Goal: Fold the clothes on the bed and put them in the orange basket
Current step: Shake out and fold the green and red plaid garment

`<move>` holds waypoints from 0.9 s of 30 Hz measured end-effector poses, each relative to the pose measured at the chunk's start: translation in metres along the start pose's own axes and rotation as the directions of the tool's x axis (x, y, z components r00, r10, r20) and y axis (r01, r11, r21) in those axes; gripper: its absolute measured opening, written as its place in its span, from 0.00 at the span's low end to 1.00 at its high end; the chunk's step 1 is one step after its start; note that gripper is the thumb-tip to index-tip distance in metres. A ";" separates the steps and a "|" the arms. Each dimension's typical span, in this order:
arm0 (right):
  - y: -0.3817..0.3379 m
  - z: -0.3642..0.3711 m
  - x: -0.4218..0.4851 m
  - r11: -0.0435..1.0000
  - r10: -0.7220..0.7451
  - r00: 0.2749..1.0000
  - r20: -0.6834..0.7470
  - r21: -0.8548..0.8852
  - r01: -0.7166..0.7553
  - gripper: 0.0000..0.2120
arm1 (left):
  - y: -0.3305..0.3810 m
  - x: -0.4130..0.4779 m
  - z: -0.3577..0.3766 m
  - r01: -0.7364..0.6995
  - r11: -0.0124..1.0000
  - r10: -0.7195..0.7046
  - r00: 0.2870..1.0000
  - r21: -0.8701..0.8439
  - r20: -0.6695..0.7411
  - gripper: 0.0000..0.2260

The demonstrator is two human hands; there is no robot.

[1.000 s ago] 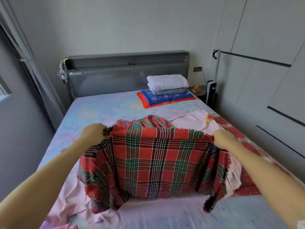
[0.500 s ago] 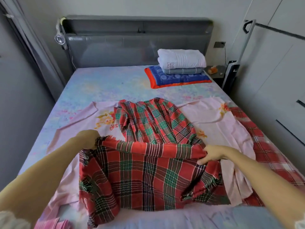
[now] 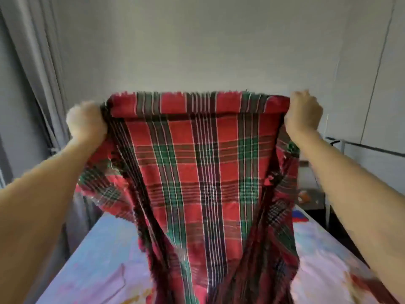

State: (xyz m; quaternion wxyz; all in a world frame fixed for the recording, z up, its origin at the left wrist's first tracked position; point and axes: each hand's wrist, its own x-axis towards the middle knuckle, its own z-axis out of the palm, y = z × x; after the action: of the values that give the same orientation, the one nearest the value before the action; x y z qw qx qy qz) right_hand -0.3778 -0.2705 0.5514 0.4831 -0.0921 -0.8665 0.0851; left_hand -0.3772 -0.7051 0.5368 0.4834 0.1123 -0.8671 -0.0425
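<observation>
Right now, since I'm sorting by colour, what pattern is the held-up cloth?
The cloth is red-green plaid; head view shows it.

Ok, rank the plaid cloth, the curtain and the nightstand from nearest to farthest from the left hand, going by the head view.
1. The plaid cloth: its top corner is gripped by the left hand.
2. The curtain: just beside the hand, on the left.
3. The nightstand: across the bed, far right.

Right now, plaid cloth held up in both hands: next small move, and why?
Probably a short shake to open it out: the left hand and right hand each grip a top corner of the red plaid cloth, top edge taut, but its side edges hang bunched and curled inward over the bed.
</observation>
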 end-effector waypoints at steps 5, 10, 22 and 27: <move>-0.006 -0.065 0.066 0.994 0.019 0.934 -0.357 0.103 0.019 0.18 | 0.012 0.071 -0.080 0.059 0.989 -0.110 0.907 -0.134 -0.407 0.09; 0.031 -0.080 0.037 0.994 -0.032 0.944 -0.328 0.091 0.065 0.12 | -0.005 0.023 -0.104 -0.131 0.989 0.094 0.925 -0.075 -0.368 0.11; 0.109 -0.118 -0.196 0.949 -0.160 0.844 0.512 0.314 -0.011 0.15 | -0.071 -0.200 -0.168 -0.219 0.964 0.266 0.752 -0.152 0.603 0.08; 0.165 -0.151 -0.313 0.990 -0.139 0.463 0.875 0.110 0.089 0.20 | -0.089 -0.329 -0.180 -0.256 0.952 0.259 0.368 -0.171 0.893 0.14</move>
State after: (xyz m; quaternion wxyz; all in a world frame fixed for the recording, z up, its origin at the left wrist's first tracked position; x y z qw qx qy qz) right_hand -0.0748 -0.1780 0.3333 -0.0243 0.0345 -0.9931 0.1091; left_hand -0.0437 -0.7078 0.3436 -0.0616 -0.0659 -0.9957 -0.0220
